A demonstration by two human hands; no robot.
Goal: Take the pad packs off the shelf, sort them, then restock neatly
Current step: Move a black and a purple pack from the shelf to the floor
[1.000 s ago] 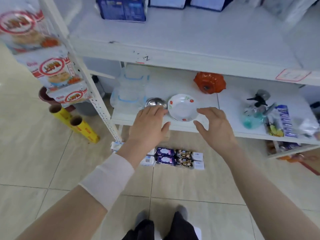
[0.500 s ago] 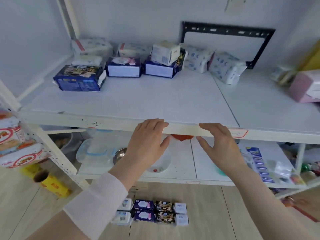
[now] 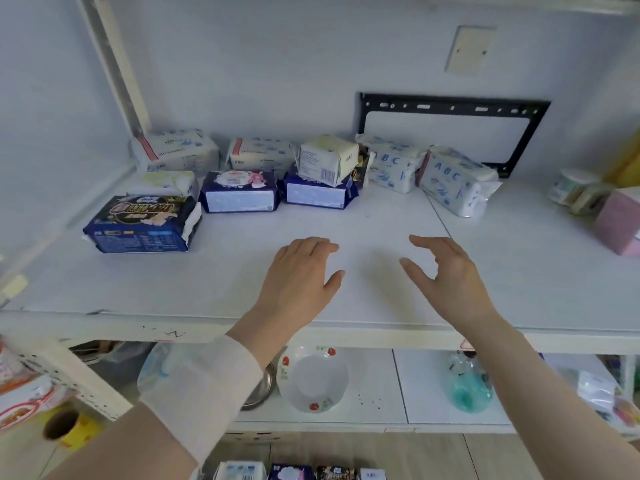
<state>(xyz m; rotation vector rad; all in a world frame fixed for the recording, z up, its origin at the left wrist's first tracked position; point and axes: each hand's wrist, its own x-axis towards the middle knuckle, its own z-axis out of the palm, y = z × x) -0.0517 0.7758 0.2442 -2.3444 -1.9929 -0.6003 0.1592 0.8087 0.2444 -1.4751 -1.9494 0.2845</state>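
Both hands are stretched over the front middle of the white, smooth-topped shelf (image 3: 349,216), empty. The left hand (image 3: 298,275), with a pale cloth band round the wrist, has its fingers loose and slightly bent; the right hand (image 3: 446,271) is spread, fingers gently arched, thumb apart. Whether the fingertips touch the board I cannot tell.

The pad packs (image 3: 239,192) lie along the back edge, soft plastic-wrapped pillows. A glossy dark blue pack (image 3: 142,223) sits nearest the front, toward the left corner. Behind it are two navy ones side by side, and a cream pack (image 3: 327,159) lies tilted on the right-hand navy one. White crinkled packs line the wall, two printed ABC (image 3: 453,181) leaning rightward. A pink box (image 3: 616,220) sits at the right edge.

Below, a round flowered dish (image 3: 313,377) rests on the lower shelf.
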